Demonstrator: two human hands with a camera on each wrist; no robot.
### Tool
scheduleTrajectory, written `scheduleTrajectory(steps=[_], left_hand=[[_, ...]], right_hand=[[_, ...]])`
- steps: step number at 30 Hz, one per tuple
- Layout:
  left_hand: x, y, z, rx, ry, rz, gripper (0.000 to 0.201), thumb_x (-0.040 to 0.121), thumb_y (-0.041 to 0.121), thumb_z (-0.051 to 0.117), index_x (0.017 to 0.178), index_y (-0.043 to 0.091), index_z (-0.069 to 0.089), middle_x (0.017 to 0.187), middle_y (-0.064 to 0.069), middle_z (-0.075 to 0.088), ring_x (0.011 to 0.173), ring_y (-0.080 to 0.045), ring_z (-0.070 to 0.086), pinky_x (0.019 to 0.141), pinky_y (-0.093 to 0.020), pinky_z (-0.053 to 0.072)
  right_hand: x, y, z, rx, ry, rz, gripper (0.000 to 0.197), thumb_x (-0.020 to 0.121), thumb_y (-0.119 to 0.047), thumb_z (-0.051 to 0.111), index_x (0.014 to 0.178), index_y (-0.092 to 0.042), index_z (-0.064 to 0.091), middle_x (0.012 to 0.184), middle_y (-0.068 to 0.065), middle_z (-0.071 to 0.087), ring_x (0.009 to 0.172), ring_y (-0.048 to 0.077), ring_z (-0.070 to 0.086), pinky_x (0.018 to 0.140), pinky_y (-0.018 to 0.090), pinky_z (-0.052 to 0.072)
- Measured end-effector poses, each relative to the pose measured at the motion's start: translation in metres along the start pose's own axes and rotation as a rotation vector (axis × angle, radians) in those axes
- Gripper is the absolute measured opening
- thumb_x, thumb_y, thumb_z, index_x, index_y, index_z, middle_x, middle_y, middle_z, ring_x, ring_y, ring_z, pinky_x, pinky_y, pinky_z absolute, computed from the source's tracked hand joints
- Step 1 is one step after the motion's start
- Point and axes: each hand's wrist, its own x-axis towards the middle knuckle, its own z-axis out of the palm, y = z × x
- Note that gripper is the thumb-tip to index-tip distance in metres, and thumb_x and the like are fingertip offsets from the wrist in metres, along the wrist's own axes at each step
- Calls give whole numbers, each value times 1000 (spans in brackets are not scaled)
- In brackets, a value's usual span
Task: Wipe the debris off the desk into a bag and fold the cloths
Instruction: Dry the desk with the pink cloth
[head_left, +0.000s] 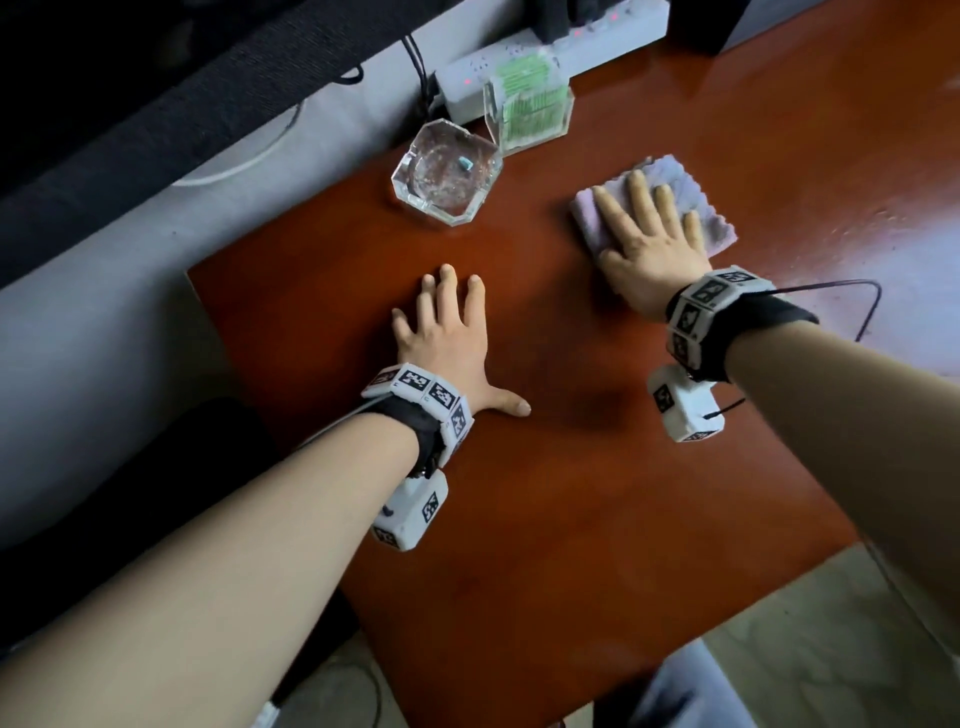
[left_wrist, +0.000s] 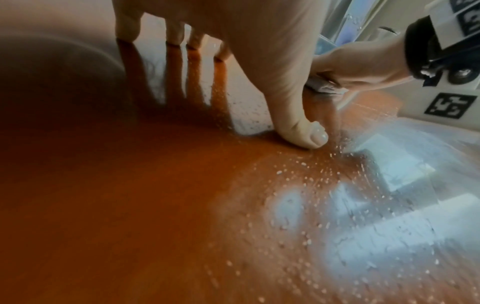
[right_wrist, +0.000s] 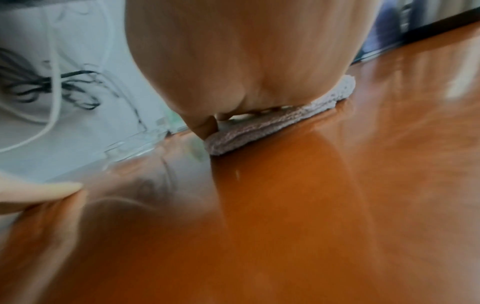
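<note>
The right hand (head_left: 647, 244) lies flat on the cloth (head_left: 685, 200), fingers (head_left: 638, 184) straight and spread, pressing it to the table (head_left: 571, 493). The cloth sits under and just beyond those fingers. The left hand (head_left: 447, 338) rests flat on bare table, well apart to the left, fingers spread, holding nothing. In the left wrist view pale crumbs (left_wrist: 306, 176) lie on the thumb side of the left fingers, toward the right hand; their reach is hard to judge through the glare. So the right hand should probably sweep leftward and back toward the person. No bag is visible.
</note>
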Motion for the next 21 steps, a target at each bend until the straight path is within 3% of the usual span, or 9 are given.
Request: scheduleTrajectory(steps=[3,5,8,10,12,14,17,21], left_hand=[[1,-2,-8,-90,34,-16,132,50,85,70,153,22,16,160,-11,9,147,-34,15,112,-55,29],[6,-1,-17,-210,111,12,99,61,77,72,139,26,41,146,-5,32,133,-28,34,104,-46,37],[15,18,-35,-244,175,137,39,79,61,69,99,28,62,110,4,53,107,-21,52,82,-35,42],[22,40,-46,-226,121,137,32,88,56,63,84,24,60,89,5,57,90,-24,59,70,-32,40],[34,65,-53,-227,87,85,34,92,54,57,83,22,58,80,2,59,81,-29,60,67,-32,40],[44,91,-58,-250,98,59,32,95,51,55,86,21,58,82,-2,62,80,-32,59,68,-34,41],[58,132,-68,-276,152,86,27,98,46,52,88,22,59,87,-1,65,81,-29,60,68,-34,45],[74,183,-70,-302,297,177,17,98,37,56,107,24,62,115,1,54,104,-25,55,82,-38,45]], right_hand=[[-12,13,-3,100,40,237,70,92,-37,35,152,-40,0,161,-2,-14,148,28,-11,118,54,-4],[-17,0,1,151,36,319,73,91,-36,36,152,-37,-2,161,1,-15,148,30,-13,117,56,-4],[-24,-19,10,64,15,107,76,89,-38,39,152,-36,-4,161,3,-16,147,32,-13,116,57,-4],[-28,-12,12,-15,-20,-89,76,90,-41,40,152,-38,-3,161,1,-16,148,30,-12,117,56,-4],[-25,13,6,-50,-48,-203,74,91,-42,41,151,-42,-3,161,-2,-15,148,27,-12,118,52,-5],[-23,48,-4,-32,-48,-194,73,92,-43,41,150,-45,-3,161,-5,-15,148,24,-11,118,50,-5],[-30,111,-20,12,-1,-42,73,93,-44,39,150,-44,-6,161,-4,-16,148,24,-12,118,50,-4],[-55,148,-21,-18,18,28,73,93,-42,36,151,-40,-7,161,-1,-16,148,28,-11,117,53,-1]])
